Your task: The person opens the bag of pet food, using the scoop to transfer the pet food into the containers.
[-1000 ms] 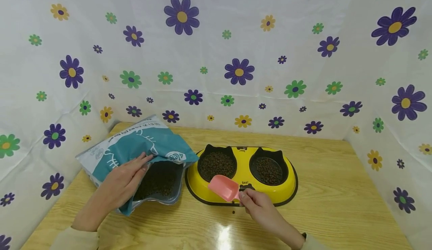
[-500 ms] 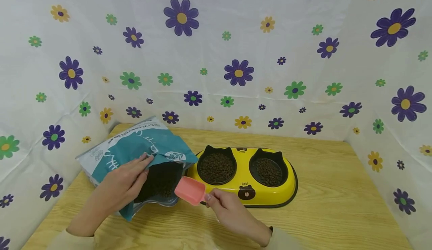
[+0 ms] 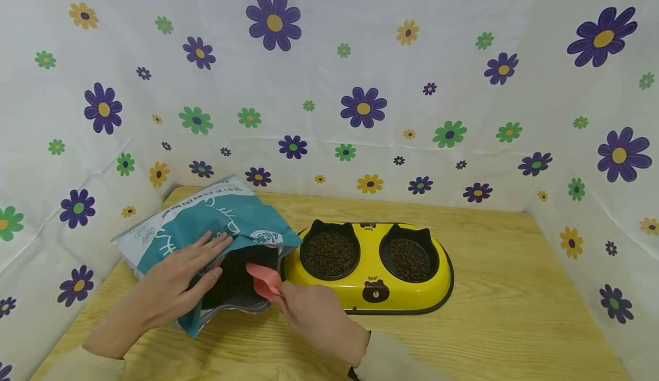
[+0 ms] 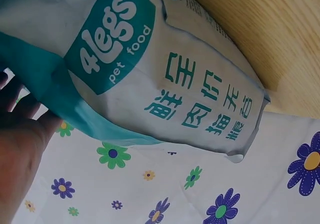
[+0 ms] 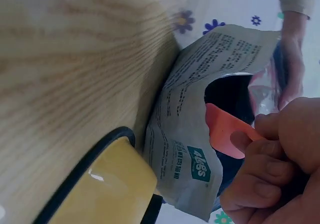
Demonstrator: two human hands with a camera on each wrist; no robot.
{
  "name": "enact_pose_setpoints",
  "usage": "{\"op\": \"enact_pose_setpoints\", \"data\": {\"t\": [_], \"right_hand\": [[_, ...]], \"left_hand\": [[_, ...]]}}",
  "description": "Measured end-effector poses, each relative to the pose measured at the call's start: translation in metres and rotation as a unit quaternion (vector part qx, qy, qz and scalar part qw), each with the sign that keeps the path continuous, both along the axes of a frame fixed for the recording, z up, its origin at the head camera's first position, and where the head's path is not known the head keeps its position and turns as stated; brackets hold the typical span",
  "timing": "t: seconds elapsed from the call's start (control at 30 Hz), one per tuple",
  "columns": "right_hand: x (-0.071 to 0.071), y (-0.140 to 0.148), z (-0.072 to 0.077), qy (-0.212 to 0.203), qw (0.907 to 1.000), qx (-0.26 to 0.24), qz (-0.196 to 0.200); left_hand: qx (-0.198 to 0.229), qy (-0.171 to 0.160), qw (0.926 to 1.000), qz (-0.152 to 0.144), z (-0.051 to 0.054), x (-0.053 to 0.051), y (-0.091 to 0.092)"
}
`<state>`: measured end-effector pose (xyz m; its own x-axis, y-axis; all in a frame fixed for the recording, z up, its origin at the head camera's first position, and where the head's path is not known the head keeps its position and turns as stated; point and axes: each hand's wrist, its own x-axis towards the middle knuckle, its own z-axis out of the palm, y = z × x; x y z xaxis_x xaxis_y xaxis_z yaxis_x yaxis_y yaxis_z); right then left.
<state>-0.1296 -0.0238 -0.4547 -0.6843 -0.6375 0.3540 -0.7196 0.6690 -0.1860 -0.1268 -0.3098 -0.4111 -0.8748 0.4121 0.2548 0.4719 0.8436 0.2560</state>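
Note:
A teal and white pet food bag (image 3: pixel 206 221) lies on its side at the left, its mouth facing the front. My left hand (image 3: pixel 175 281) holds the bag's upper rim, fingers laid over the outside and thumb at the opening; in the left wrist view, fingertips (image 4: pixel 50 121) touch the teal side. My right hand (image 3: pixel 319 315) grips the handle of a pink scoop (image 3: pixel 265 281), whose blade reaches into the bag's mouth. The right wrist view also has the scoop (image 5: pixel 227 131) at the dark opening. Brown kibble inside the bag is hard to make out.
A yellow double feeder (image 3: pixel 368 298) stands right of the bag, close to its mouth. Its left black bowl (image 3: pixel 329 222) and right black bowl (image 3: pixel 393 232) both contain brown kibble. The wooden table (image 3: pixel 509 289) is enclosed by a flower-patterned cloth (image 3: pixel 448 38).
My right hand has carried the pink scoop left from in front of the feeder into the bag's mouth, tilting it. My left hand stays at the bag's rim, its fingers more spread.

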Motion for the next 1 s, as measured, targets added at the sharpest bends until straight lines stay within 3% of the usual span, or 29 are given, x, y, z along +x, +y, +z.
{"op": "enact_pose_setpoints", "data": {"t": [0.1, 0.17, 0.4, 0.57, 0.8, 1.0], "right_hand": [[-0.001, -0.011, -0.003, 0.115, 0.9918, 0.050, -0.023], [-0.004, -0.016, -0.004, 0.161, 0.9844, 0.062, -0.034], [-0.021, -0.026, -0.009, 0.207, 0.9739, 0.056, -0.074], [-0.029, -0.032, -0.014, 0.211, 0.9736, 0.050, -0.072], [-0.029, -0.042, -0.019, 0.191, 0.9761, 0.057, -0.086], [-0.024, -0.045, -0.019, 0.070, 0.9947, -0.017, -0.074]], "left_hand": [[-0.003, -0.002, 1.0000, -0.001, 0.001, 0.000, 0.000], [-0.003, -0.004, 1.0000, -0.001, 0.000, 0.000, 0.000], [0.003, -0.003, 1.0000, 0.000, -0.005, 0.000, 0.001], [0.005, 0.007, 1.0000, 0.000, -0.006, 0.000, 0.000], [0.003, -0.003, 1.0000, 0.005, -0.006, 0.001, 0.001], [0.006, -0.004, 0.9999, 0.007, -0.007, 0.001, 0.001]]}}
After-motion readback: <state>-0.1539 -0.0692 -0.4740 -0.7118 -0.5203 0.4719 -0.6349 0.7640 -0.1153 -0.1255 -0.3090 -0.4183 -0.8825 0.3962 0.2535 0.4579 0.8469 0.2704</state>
